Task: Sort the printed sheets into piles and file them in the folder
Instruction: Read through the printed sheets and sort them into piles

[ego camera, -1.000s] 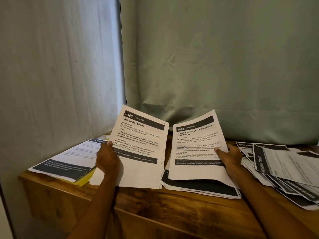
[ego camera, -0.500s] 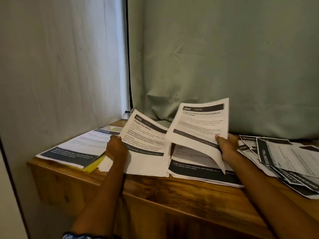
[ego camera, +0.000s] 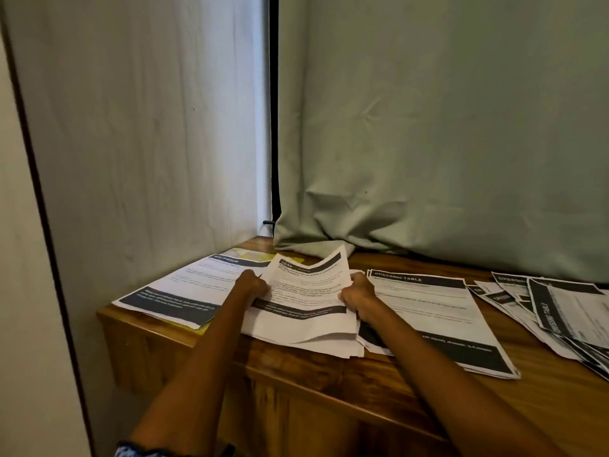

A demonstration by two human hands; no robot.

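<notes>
1. Both sheets that were held apart and raised a moment ago now lie together in one middle stack (ego camera: 306,311) on the wooden surface (ego camera: 329,367), with the sheet headed 2945 on top.
2. At far left, a pile with a dark footer band (ego camera: 184,291) rests on something yellow (ego camera: 290,257), possibly the folder; only slivers of it show, so that is a guess.
3. Next, the left hand (ego camera: 252,286) grips the stack's left edge, its fingers curled round the paper.
4. Opposite it, the right hand (ego camera: 357,296) grips the right edge in the same way; holding both sides likely squares the sheets into one neat pile of matching headings.
5. Just beside the stack lies a pile headed DRESSING TABLE (ego camera: 428,311), its left margin tucked behind the right hand.
6. At far right, a loose fan of sheets (ego camera: 560,311) overlaps untidily and is cut off by the frame, apparently unsorted.
7. Body text is too blurred to read, and the stack's lower sheets are hidden.
</notes>
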